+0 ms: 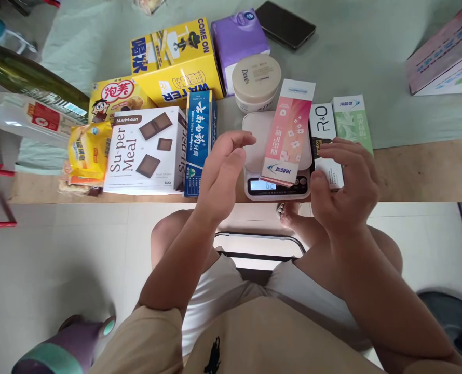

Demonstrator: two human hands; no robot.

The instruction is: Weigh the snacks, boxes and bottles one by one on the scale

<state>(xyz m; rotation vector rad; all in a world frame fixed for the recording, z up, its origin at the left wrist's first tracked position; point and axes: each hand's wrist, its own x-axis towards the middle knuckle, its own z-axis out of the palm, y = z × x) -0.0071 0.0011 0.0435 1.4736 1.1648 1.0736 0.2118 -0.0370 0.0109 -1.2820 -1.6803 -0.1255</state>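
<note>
Left hand (223,166) and right hand (342,182): open, holding nothing, hovering either side of the scale (254,136). Pink box (289,132): lies flat on the scale, probably for weighing; long axis runs near-to-far, far end tilted slightly right. Beyond: cream jar (256,80), phone (284,23).

A pink flowered box (288,134) lies lengthwise on a white kitchen scale (257,136).

Beige shirt (254,337) (small black logo), white shorts (215,296), bare forearms
</note>
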